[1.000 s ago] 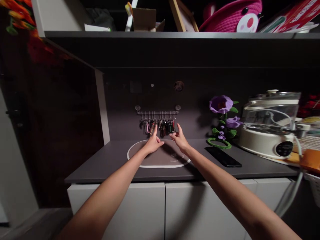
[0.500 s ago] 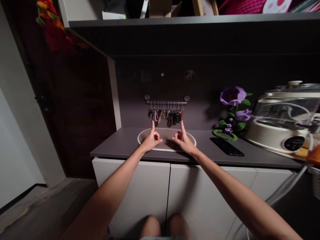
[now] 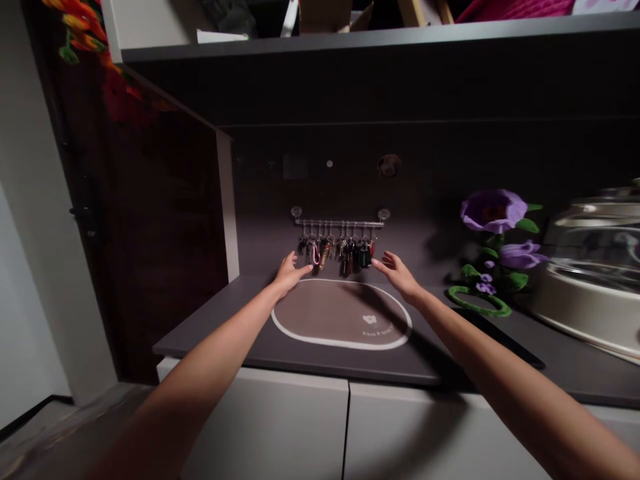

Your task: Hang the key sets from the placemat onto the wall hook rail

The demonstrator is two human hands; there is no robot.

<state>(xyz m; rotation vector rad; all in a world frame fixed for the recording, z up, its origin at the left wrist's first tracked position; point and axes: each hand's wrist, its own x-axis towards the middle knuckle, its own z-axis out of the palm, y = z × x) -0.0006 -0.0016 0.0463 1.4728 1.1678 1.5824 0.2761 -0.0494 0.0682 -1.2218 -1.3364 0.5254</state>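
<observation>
A clear rail (image 3: 340,223) with hooks is fixed low on the dark back wall, and several keys and key fobs (image 3: 353,252) hang from it. My left hand (image 3: 290,273) is open just left of the keys, thumb pointing inward near a pink loop (image 3: 315,254). On the other side, my right hand (image 3: 397,273) is open too, its thumb close to the rightmost fobs; I cannot tell whether it touches them. Beneath both hands lies an oval brown mat (image 3: 330,317) with a white rim and a small white print.
Purple artificial flowers (image 3: 494,212) with a green ring base stand at the right, with a black phone (image 3: 505,337) before them. Further right is a cream appliance with a clear lid (image 3: 595,267). A loaded shelf (image 3: 350,43) overhangs the counter (image 3: 200,323). A dark door (image 3: 165,253) is at the left.
Both hands have moved forward and apart toward either end of the key rail. Their fingers, earlier curled with the index pointing up, are now spread. My view has come closer to the counter.
</observation>
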